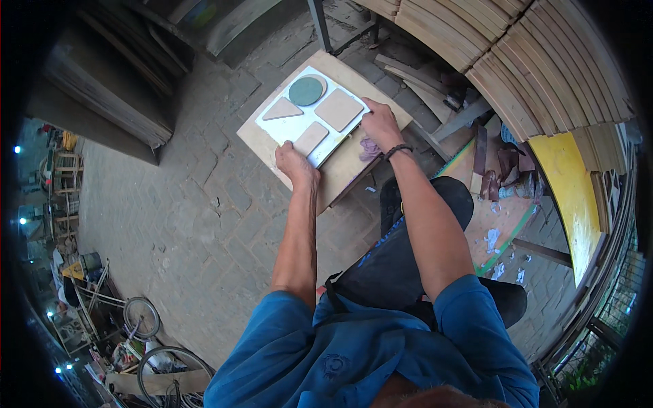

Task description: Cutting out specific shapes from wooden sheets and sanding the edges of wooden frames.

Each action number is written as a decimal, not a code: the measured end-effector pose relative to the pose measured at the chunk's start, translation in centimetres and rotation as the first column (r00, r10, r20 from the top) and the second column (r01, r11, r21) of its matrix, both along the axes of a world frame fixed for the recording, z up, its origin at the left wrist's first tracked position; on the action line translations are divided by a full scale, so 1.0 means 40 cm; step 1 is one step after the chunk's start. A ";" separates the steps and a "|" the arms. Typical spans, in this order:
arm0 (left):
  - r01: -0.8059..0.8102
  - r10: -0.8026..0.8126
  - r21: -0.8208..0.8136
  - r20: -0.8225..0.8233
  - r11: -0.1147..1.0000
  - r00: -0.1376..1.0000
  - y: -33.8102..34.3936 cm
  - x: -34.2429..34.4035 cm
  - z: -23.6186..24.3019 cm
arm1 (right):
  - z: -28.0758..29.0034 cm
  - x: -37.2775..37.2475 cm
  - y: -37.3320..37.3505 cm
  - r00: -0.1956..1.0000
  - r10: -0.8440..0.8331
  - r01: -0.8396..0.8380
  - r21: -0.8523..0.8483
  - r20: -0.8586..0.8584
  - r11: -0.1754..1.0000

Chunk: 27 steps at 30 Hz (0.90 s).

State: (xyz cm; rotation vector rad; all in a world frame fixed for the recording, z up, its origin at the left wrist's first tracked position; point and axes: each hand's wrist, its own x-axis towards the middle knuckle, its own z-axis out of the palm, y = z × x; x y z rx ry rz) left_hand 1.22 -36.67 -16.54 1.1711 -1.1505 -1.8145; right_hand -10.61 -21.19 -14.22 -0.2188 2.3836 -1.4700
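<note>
A white board (pixel 333 141) lies on a small wooden table in front of me. On it sit several flat shapes: a dark green disc (pixel 306 90), a wooden triangle (pixel 283 109), a wooden square (pixel 339 109) and a wooden rectangle (pixel 313 139). My left hand (pixel 294 163) grips the board's near corner, thumb on top beside the rectangle. At the right corner, close to the square, my right hand (pixel 382 126) holds the edge. The undersides of my fingers are hidden. A crumpled purple cloth (pixel 369 149) rests on the table below my right hand.
The light wooden tabletop (pixel 257 138) extends around the board. Stacked wooden planks (pixel 537 68) stand at the upper right, above a yellow panel (pixel 561 190). Scraps litter a green-edged board (pixel 500 224) to my right. Bicycle wheels (pixel 141 317) show at lower left on brick paving (pixel 183 217).
</note>
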 end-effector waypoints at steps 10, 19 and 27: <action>0.118 -0.047 -0.153 0.404 0.981 0.913 -0.053 -0.019 -0.003 | 0.064 -0.003 0.074 0.987 -0.146 0.148 0.031 -0.064 0.989; 0.189 -0.021 -0.369 0.414 0.910 0.910 -0.007 0.137 0.061 | -0.013 0.137 0.023 0.898 0.285 -0.173 0.327 -0.334 0.929; 0.592 -0.364 -0.588 0.470 0.551 0.804 0.225 0.380 0.022 | -0.044 0.156 -0.039 0.864 0.251 -0.045 0.429 -0.436 0.902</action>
